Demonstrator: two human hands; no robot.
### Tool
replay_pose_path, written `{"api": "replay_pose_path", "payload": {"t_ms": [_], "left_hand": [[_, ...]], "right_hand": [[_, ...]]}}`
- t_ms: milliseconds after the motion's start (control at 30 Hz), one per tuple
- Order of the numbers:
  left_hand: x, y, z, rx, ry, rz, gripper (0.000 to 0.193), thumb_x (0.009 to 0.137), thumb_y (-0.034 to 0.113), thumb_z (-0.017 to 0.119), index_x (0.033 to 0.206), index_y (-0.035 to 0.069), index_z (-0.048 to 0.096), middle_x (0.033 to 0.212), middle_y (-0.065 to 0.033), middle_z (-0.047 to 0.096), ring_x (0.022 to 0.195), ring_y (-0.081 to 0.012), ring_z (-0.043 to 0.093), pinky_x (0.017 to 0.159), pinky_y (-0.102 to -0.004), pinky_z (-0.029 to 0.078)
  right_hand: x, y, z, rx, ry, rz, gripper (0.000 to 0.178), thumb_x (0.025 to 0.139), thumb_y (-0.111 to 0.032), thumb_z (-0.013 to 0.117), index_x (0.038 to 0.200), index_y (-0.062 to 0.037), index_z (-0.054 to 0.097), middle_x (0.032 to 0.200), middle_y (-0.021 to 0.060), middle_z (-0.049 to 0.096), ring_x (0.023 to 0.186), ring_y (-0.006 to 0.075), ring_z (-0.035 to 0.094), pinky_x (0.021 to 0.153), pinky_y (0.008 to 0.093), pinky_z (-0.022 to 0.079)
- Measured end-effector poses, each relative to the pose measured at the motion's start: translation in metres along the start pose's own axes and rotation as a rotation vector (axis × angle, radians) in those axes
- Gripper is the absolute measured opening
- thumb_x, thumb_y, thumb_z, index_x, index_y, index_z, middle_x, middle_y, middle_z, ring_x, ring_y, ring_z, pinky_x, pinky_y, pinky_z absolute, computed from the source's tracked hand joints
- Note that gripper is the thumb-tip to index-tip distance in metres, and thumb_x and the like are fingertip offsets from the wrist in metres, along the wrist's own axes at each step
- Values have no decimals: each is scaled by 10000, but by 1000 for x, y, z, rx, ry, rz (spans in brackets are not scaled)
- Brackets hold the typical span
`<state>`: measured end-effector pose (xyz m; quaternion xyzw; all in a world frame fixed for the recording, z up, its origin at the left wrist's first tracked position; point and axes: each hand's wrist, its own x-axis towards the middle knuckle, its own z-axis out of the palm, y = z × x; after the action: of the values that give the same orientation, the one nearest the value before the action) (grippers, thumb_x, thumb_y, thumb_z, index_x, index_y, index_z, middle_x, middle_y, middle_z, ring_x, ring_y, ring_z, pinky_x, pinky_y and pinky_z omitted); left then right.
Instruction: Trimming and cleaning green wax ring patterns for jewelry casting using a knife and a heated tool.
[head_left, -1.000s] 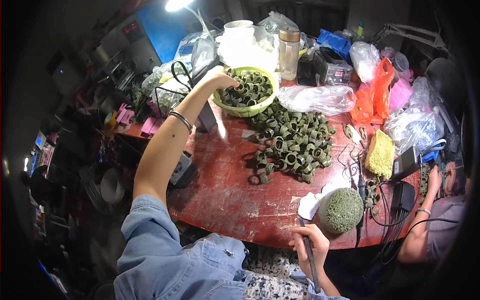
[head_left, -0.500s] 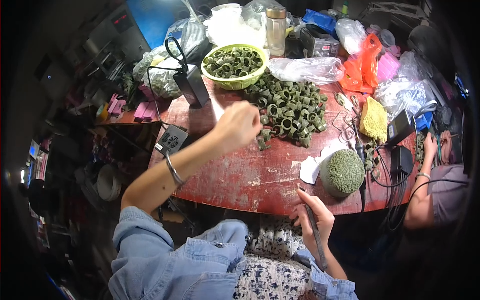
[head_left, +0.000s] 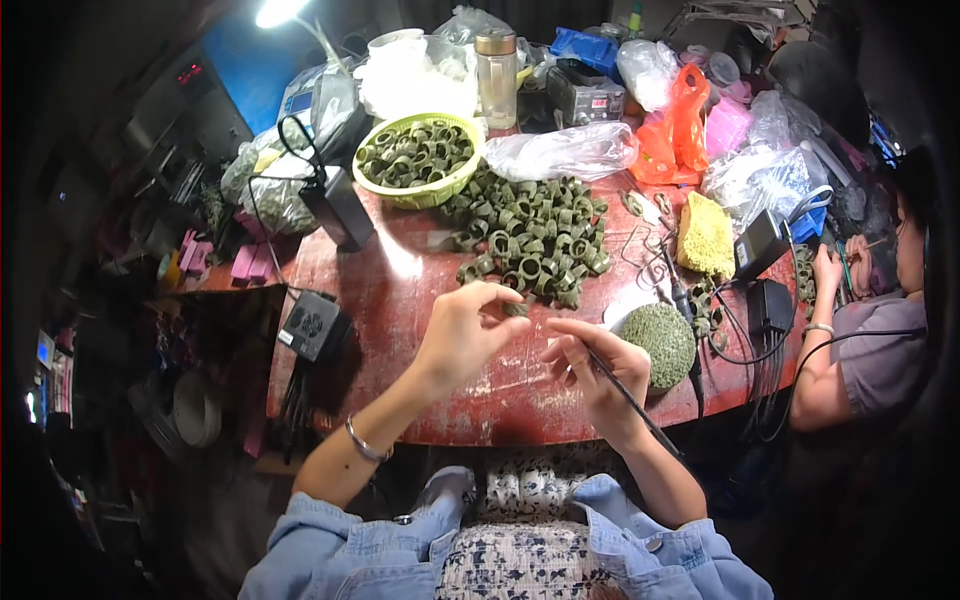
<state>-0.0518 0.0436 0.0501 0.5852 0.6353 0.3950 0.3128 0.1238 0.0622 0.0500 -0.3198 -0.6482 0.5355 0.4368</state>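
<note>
Over the red table (head_left: 485,405), my left hand (head_left: 462,335) pinches a small dark green ring (head_left: 515,310) between thumb and fingertips. Close to its right, my right hand (head_left: 608,380) grips a thin dark stick-like tool (head_left: 637,408), its rear end slanting down to the right. The tool's front tip is mostly hidden by my fingers. Just beyond my left hand lies a heap of similar green rings (head_left: 540,235). A round block with a rough green top (head_left: 660,345) stands right of my right hand.
Behind the heap sits a yellow-green basket (head_left: 415,197) of rings. A black adapter (head_left: 340,210) and a small fan box (head_left: 315,325) are at left. To the right are a yellow sponge-like block (head_left: 706,235), cables and another person's arm (head_left: 822,350). Plastic bags (head_left: 560,150) line the back.
My left hand has come back from the heap's edge toward my right hand, with a ring showing in its fingers. My right hand has risen over the table with the tool. The view has shifted.
</note>
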Motion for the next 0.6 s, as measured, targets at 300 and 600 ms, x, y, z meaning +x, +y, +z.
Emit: {"api": "replay_pose_path", "payload": {"t_ms": [300, 600], "left_hand": [[2, 42, -8, -725, -57, 10, 345, 794, 9, 606, 1116, -61, 503, 995, -95, 587, 865, -115, 579, 743, -216, 473], [22, 29, -6, -793, -40, 71, 348, 804, 32, 600, 1126, -66, 513, 958, -83, 566, 815, -96, 548, 689, -198, 435]], "right_hand": [[50, -18, -3, -194, 107, -225, 184, 767, 18, 596, 946, -8, 630, 720, 44, 536, 590, 93, 504, 513, 197, 386], [68, -21, -2, 79, 83, -62, 206, 758, 39, 585, 962, 25, 608, 735, 78, 557, 592, 94, 520, 519, 195, 389]]}}
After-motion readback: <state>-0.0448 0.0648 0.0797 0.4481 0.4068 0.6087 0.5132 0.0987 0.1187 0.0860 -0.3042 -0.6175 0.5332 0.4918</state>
